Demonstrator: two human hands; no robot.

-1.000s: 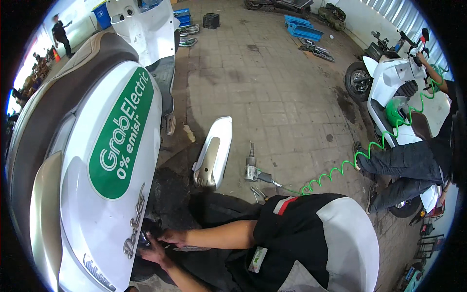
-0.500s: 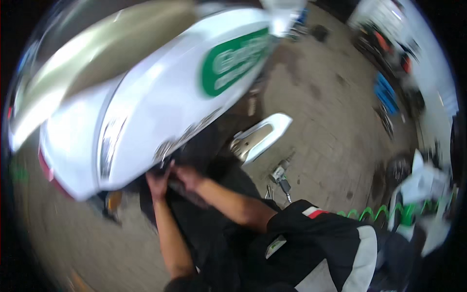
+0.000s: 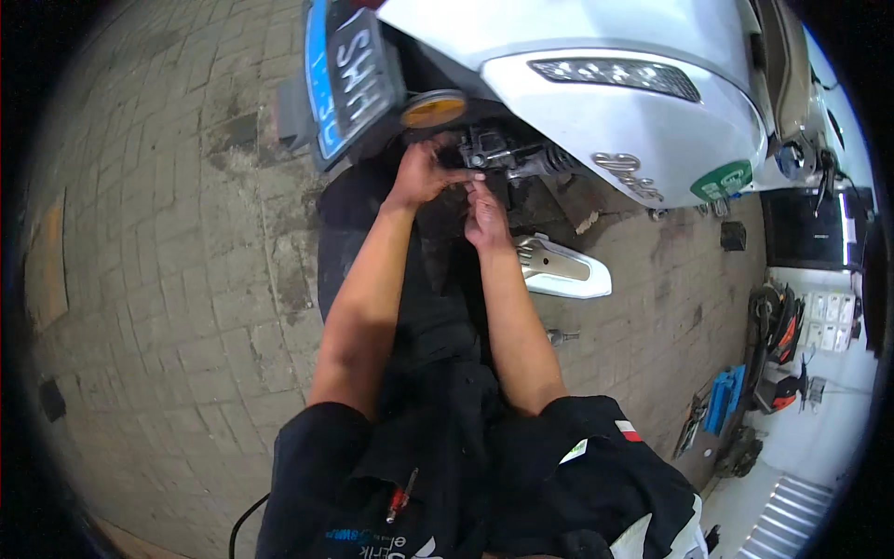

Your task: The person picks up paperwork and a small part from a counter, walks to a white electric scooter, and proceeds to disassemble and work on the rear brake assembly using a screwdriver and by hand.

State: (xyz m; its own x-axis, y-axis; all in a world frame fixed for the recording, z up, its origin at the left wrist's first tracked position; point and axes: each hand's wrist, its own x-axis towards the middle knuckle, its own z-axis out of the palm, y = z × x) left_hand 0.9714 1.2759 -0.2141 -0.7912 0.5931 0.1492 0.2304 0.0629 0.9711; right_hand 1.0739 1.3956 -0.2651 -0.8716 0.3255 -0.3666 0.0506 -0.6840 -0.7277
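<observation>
At the rear of a white scooter point(image 3: 596, 107), both my hands meet beside a dark metal assembly point(image 3: 486, 149) that looks like a brake caliper. My left hand point(image 3: 421, 177) is closed, its fingers curled against dark parts and its thumb stretched towards my right fingertips. My right hand point(image 3: 487, 216) is pinched closed just below the assembly. Whatever lies between the fingertips is too small to make out. An amber round reflector point(image 3: 434, 110) sits right above my left hand, and the licence plate point(image 3: 352, 79) is to its left.
A white and beige body panel point(image 3: 596, 279) lies on the paved floor point(image 3: 214, 326) right of my forearm. Partly behind that arm is a metal tool point(image 3: 561, 336). Blue plastic pieces point(image 3: 724, 399) and orange-black equipment point(image 3: 782, 345) stand along the right wall.
My view has swung round, so the scooter now fills the upper right and its plate and reflector show. My hands, under the bodywork before, now show plainly at the metal assembly.
</observation>
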